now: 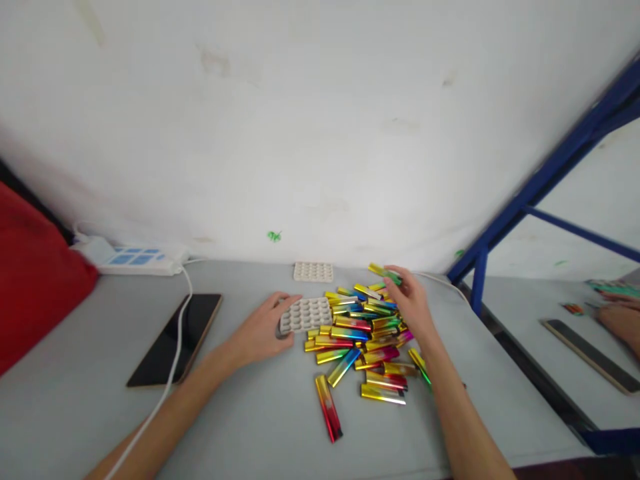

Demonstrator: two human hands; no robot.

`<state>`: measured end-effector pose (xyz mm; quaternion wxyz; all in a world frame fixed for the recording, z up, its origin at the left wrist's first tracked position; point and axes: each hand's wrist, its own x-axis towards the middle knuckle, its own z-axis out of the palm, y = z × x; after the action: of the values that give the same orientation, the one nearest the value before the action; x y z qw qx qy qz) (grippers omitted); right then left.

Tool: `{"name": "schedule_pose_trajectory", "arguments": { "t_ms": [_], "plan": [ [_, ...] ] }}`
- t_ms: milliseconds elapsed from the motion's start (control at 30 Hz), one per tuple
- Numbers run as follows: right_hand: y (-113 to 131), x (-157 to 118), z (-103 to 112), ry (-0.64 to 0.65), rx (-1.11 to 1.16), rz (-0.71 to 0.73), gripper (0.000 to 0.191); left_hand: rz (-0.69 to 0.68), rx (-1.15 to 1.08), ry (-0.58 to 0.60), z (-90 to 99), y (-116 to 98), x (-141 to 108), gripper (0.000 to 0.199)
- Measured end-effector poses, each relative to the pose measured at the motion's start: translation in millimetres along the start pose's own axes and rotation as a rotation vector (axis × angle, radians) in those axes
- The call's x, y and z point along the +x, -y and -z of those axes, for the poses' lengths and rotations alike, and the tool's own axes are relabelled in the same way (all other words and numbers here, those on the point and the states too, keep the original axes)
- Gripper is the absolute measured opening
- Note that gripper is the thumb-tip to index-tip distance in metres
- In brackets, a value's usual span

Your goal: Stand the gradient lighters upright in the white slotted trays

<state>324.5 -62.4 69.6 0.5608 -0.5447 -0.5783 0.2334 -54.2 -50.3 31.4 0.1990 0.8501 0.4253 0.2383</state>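
Note:
My left hand (263,328) grips the left end of a pale tray (306,315) with rows of small holes, thumb at the near side and fingers over the far side. Right of the tray lies a loose pile of shiny lighters (350,335), yellow fading into red, blue, green or silver. At the pile's far right edge, my right hand (413,300) pinches a yellow-green lighter (379,269) by its green end, its yellow end pointing left. One yellow-red lighter (328,408) lies apart, nearer to me.
A second pale tray (313,271) lies against the wall. On the left are a dark tablet-like device (195,327) with a white cable (179,347) across it, a power strip (140,261) and red cloth (35,273). A blue metal frame (500,230) stands right; beyond it shows another person's hand (620,323).

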Motion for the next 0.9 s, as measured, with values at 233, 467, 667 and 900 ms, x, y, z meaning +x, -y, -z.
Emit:
{"name": "schedule_pose_trajectory", "arguments": {
  "t_ms": [233,467,667,900],
  "plan": [
    [32,-19,-57,0.17,0.511,-0.253,0.048,-0.05,0.027,-0.053,-13.1,-5,4,0.069],
    [35,-29,-67,0.31,0.655,-0.349,0.055,-0.063,0.026,-0.044,-17.3,-5,13,0.064],
    [41,-36,-73,0.392,0.723,-0.475,0.062,-0.079,0.043,-0.052,-15.6,-12,14,0.059],
    [42,-38,-77,0.378,0.709,-0.505,0.06,-0.029,0.102,-0.102,-16.9,-3,5,0.078]
  ]
}}
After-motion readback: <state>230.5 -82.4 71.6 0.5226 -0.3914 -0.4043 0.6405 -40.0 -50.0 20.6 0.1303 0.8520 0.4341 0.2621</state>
